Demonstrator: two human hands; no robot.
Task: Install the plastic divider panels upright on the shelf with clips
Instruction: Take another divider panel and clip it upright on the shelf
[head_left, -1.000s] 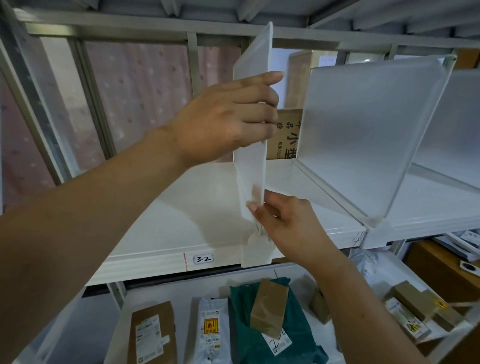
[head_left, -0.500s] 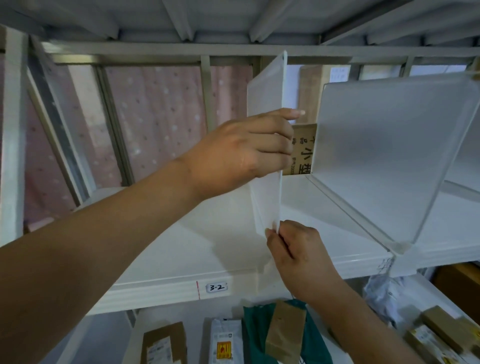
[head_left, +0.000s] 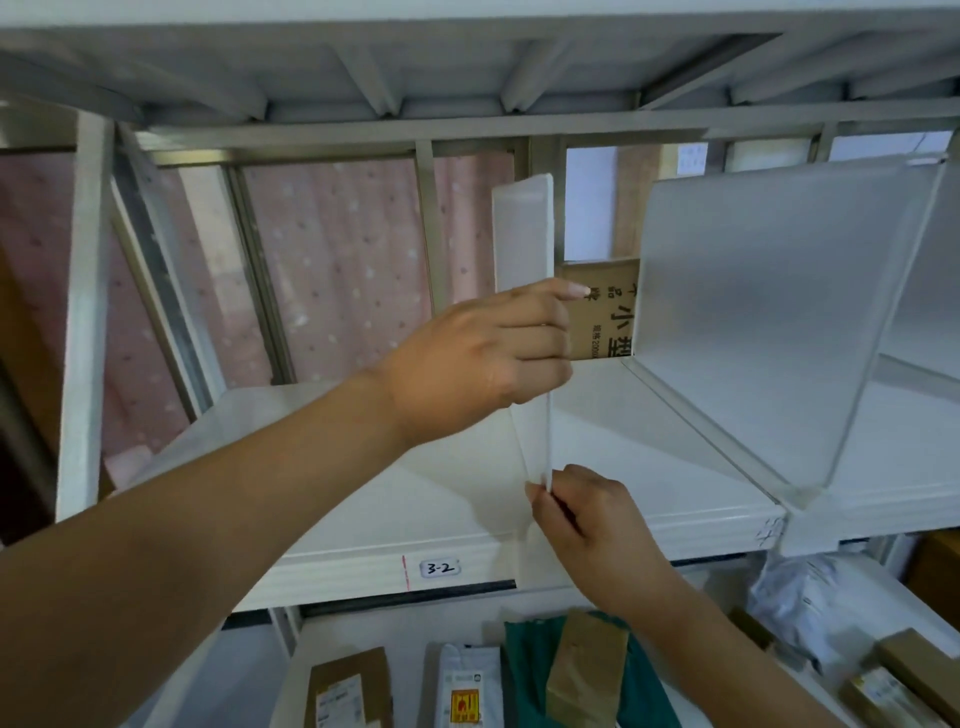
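While your left hand (head_left: 483, 358) grips the divider panel (head_left: 522, 234) about halfway up, fingers curled round its front edge, the panel stands upright on the shelf (head_left: 363, 499), edge-on to you. Thumb hidden behind the plastic.

Right hand (head_left: 589, 525): fingertips pinch the panel's lower front edge, just above the shelf lip. You cannot tell whether a clip sits there; the hand covers the spot.

The panel's foot meets the shelf a little right of the label (head_left: 440, 568) marked 3-2.

A 2nd panel (head_left: 779, 322) stands upright further right on the same shelf, its front corner seated in a clear clip (head_left: 802, 506) over the lip.

Between the 2 panels, at the back: a cardboard box (head_left: 605, 312) with printed characters.

Lower level: a green bag (head_left: 524, 675) with a brown packet (head_left: 587, 670) lying on it, and other parcels beside them.
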